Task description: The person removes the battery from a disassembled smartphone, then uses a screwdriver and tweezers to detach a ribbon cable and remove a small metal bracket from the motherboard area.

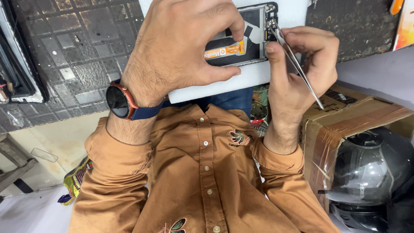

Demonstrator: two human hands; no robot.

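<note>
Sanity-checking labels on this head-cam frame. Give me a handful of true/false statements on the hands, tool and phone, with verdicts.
1. The right hand holds metal tweezers. True.
2. The tweezers' tip is at the top corner of the opened phone. True.
3. The left hand holds a screwdriver. False: it holds no tool; its fingers and thumb steady the phone.
4. The phone lies on a white foam pad. True.
5. The smartwatch is on the right wrist. False: it is on the left wrist.
6. The helmet sits on the foam pad. False: it is low at the frame's right edge, beside a cardboard box.
</note>
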